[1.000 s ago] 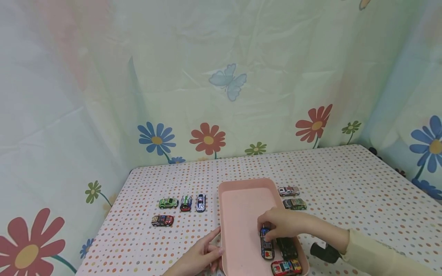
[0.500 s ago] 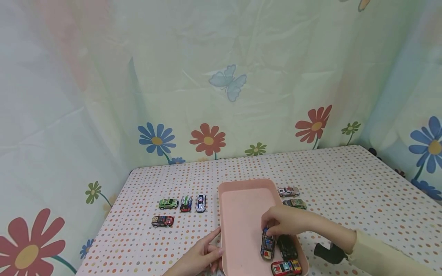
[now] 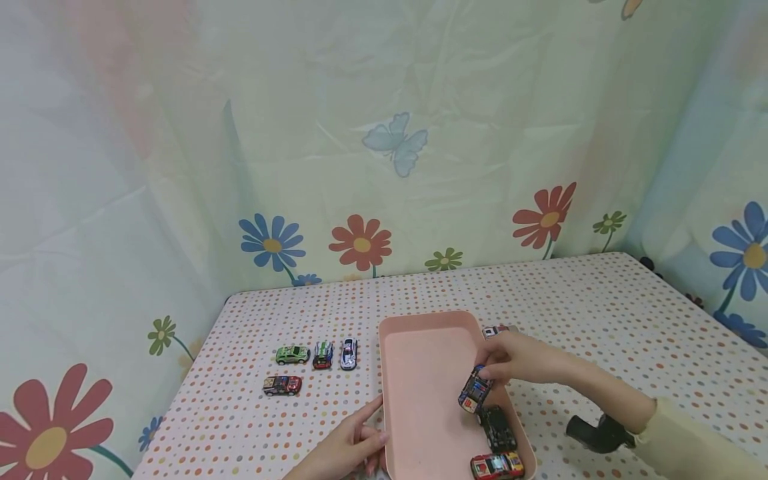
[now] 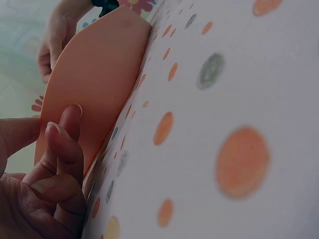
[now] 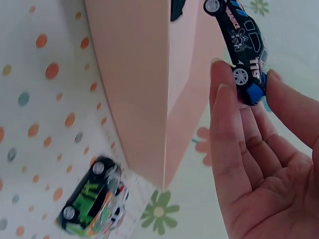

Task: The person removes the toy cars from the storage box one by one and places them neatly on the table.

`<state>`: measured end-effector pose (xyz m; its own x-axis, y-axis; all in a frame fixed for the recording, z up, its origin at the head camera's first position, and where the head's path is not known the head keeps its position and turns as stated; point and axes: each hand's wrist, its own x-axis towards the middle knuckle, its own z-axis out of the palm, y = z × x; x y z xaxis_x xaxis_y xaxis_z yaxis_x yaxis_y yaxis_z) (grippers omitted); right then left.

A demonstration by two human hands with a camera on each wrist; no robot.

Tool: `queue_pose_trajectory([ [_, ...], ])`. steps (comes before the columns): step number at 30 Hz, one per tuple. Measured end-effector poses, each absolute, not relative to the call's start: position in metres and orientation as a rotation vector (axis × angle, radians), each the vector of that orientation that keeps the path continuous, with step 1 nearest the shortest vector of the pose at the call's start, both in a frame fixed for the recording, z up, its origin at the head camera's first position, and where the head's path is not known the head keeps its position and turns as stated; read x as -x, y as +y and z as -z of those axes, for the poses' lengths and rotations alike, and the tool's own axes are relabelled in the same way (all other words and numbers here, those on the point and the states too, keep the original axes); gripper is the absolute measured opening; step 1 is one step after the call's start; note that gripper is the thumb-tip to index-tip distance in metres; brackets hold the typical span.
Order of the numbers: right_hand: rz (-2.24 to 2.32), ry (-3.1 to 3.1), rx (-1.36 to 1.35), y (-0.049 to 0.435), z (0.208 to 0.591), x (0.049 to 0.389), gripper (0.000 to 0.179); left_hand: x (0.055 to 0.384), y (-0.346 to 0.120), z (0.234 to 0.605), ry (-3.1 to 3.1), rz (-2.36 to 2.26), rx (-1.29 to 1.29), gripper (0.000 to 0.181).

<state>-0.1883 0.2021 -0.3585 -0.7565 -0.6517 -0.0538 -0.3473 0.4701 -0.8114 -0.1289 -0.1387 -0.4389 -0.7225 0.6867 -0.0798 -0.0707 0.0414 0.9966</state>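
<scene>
My right hand (image 3: 523, 358) pinches a dark blue and black toy car (image 3: 476, 389) by one end, thumb on one side and fingers on the other. In the right wrist view, the toy car (image 5: 244, 45) hangs clear of the tray wall with its wheels showing. Below it, a black toy car (image 3: 498, 429) and a red and yellow toy car (image 3: 497, 465) lie in the pink tray (image 3: 414, 323). My left hand (image 3: 345, 445) rests against the tray's left side. Seen from the left wrist, its loosely bent fingers (image 4: 65, 144) touch the outer wall (image 4: 99, 64).
Left of the tray lie a green car (image 3: 293, 355), a green and white car (image 3: 323, 355), a white and blue car (image 3: 349, 354) and a black and red car (image 3: 283, 385). Beyond the tray's right side are a white car (image 3: 495, 331) and a green and black car (image 5: 92, 199).
My right hand has lifted the dark blue toy car off the tray floor and shifted it right and away from me, tilting it. My left hand has stayed put.
</scene>
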Motion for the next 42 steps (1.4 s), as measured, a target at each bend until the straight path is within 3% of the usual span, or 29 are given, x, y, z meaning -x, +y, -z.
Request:
queue_pose_trajectory([
  [8, 1.325, 2.397, 0.611, 0.234, 0.354, 0.192, 0.021, 0.129, -0.138, 0.440, 1.745, -1.746, -0.636, 0.067],
  [26, 1.488, 2.429, 0.189, 0.281, 0.375, 0.187, 0.030, 0.130, -0.138, 0.439, 1.757, -1.745, -0.644, 0.067],
  [42, 1.596, 2.207, 0.080, 0.280, 0.405, 0.180, 0.018, 0.130, -0.138, 0.439, 1.756, -1.743, -0.607, 0.067],
])
